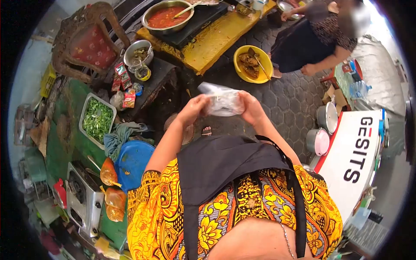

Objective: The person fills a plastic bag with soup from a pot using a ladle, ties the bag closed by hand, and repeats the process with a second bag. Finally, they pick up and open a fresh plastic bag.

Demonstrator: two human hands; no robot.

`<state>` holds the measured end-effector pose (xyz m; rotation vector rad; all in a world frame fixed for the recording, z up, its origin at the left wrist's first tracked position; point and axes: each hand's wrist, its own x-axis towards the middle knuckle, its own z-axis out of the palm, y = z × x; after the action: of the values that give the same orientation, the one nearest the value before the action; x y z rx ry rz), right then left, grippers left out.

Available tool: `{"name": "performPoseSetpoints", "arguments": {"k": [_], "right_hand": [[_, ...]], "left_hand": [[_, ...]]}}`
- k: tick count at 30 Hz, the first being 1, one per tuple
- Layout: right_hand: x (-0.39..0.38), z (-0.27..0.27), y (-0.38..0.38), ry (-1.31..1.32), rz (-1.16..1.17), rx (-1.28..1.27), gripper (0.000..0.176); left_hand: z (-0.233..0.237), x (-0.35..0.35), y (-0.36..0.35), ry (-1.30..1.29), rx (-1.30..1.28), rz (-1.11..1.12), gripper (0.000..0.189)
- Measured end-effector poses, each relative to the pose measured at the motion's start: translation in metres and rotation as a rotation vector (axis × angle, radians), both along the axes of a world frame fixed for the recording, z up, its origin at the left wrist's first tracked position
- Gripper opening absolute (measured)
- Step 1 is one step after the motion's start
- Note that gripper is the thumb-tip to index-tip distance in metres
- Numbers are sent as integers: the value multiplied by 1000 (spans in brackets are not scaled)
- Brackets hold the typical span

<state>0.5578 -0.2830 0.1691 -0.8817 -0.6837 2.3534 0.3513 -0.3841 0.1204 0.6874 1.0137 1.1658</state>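
Observation:
A clear, crumpled plastic bag is held up in front of my body, between my two hands. My left hand is closed on its left side, and my right hand grips its right side. What the bag contains, if anything, cannot be made out. Beyond it on the floor is a yellow basin with brown food and a spoon in it. A steel bowl of red sauce rests on the yellow-edged stove counter.
Greens fill a tray on the green table. Near it are a blue plate, orange-filled bags and a gas stove. A co-worker stands at the upper right. A white GESITS board lies right.

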Motion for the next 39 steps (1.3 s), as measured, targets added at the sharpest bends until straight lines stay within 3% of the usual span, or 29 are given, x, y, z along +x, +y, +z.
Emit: {"name": "performPoseSetpoints", "arguments": {"k": [1,2,4,5,6,8,10,11,12,14,15,16,18,19,20,22,24,25,26,28,30,32,33,35,36,38,39], "right_hand": [[8,-15,19,-50,134,120,24],[0,-9,24,-45,148,109,24],[-14,11,24,-550,472,742,29],[-20,8,27,-589,455,877,33],[-24,1,34,-584,459,868,33],[-33,-22,56,-465,440,448,26],[-48,-14,77,-279,254,136,12],[-54,-23,87,-223,267,142,12],[-62,-29,98,-165,283,149,11],[-80,-38,120,-130,317,111,15],[-89,-35,129,-97,336,82,19],[-98,-31,142,-93,361,78,19],[-120,-15,171,-531,719,586,38],[-131,-18,182,-632,762,765,53],[-142,-21,195,-617,774,772,53],[-154,-35,216,-723,572,994,45],[-165,-75,252,-784,448,1001,39],[-170,-88,270,-846,322,1001,34],[-175,-88,285,-844,338,1010,34],[-184,-91,308,-685,224,672,32],[-197,-81,321,-672,315,587,35],[-209,-78,331,-813,479,881,46],[-212,-77,335,-805,501,879,46],[-216,-74,343,-712,667,1465,62],[-219,-70,343,-704,676,1467,62],[-226,-65,343,-734,993,1368,75],[-232,-69,345,-739,948,1392,72]], "left_hand": [[-8,-8,12,-319,56,41,24],[22,-8,19,-334,-86,188,23],[34,-17,29,-482,-89,174,25],[35,-18,32,-478,-99,180,25],[36,-17,34,-459,-107,209,27],[20,-22,42,-436,-113,237,30],[-21,-29,46,3,-92,98,37],[7,-23,51,348,-27,76,40],[4,-26,58,345,-42,90,40],[-9,-39,77,818,-46,106,34],[-17,-52,88,818,-103,153,28],[-34,-63,99,549,-79,310,20],[-35,-81,125,349,-210,579,11],[-36,-82,139,417,-182,669,10],[-33,-83,155,551,-83,751,11],[-28,-80,180,637,-204,726,9],[-18,-77,206,849,-217,714,19],[-15,-74,218,908,-314,639,25],[-14,-71,230,960,-415,564,32],[-16,-64,247,966,-503,503,54],[-35,-58,258,995,-457,576,47],[-50,-64,263,1058,-394,694,43],[-54,-71,266,1129,-304,793,41],[-33,-97,267,672,-460,874,46],[-17,-107,267,389,-540,906,50],[-24,-118,261,403,-510,859,54],[-25,-119,258,767,-457,824,56]]}}
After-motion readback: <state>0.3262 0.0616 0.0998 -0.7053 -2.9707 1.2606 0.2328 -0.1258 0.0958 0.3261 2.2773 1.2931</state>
